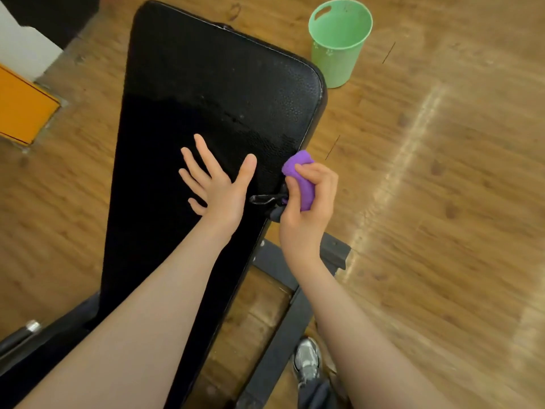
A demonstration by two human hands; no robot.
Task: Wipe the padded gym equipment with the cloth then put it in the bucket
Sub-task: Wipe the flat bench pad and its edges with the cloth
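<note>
The right hand (pixel 306 196) grips the bunched purple cloth (pixel 300 175) at the bench (pixel 206 84) edge, the green bucket (pixel 339 45) well ahead beyond it; the left hand (pixel 218 181) lies flat, fingers spread

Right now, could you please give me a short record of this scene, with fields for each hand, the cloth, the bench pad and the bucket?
left hand: left hand lies flat with fingers spread on the bench pad
right hand: right hand holds the bunched purple cloth in its grip at the pad's right edge
bench pad: black bench pad, near part darker and glossier
bucket: green bucket upright on the wood floor beyond the pad's far right corner; nothing visible inside
cloth in bucket: not yet
</note>
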